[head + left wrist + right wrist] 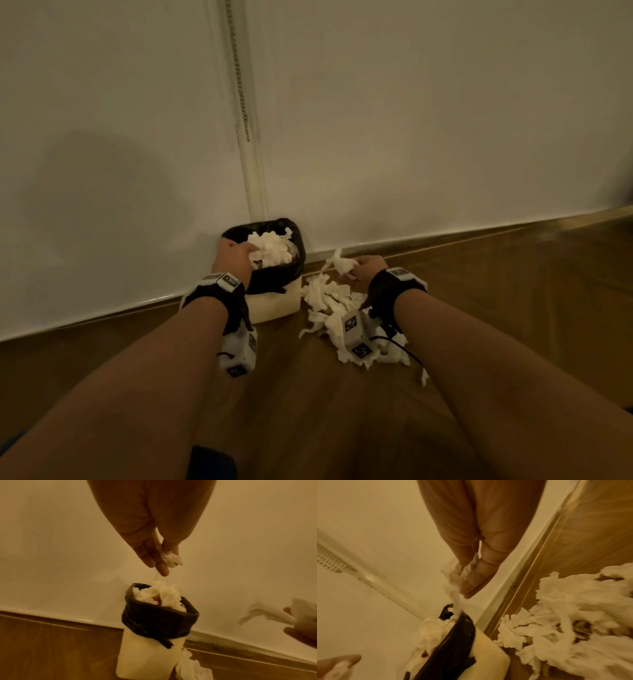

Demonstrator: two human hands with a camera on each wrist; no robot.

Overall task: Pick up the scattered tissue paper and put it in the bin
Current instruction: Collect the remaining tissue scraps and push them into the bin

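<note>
A small cream bin (274,305) with a black liner (157,622) stands against the wall, heaped with white tissue (274,248). My left hand (248,255) hovers over its mouth and pinches a small tissue wad (172,559) between thumb and fingers. Just right of the bin, my right hand (356,269) grips a larger crumpled tissue (337,262) a little above the floor; in the right wrist view this tissue (453,577) trails down from the fingers. A pile of scattered tissue (329,305) lies on the wooden floor under and behind the right hand.
The white wall (411,137) and its skirting run right behind the bin. A beaded cord (239,85) hangs down the wall above it. More tissue (192,669) lies at the bin's right foot. Bare wooden floor (308,394) stretches toward me.
</note>
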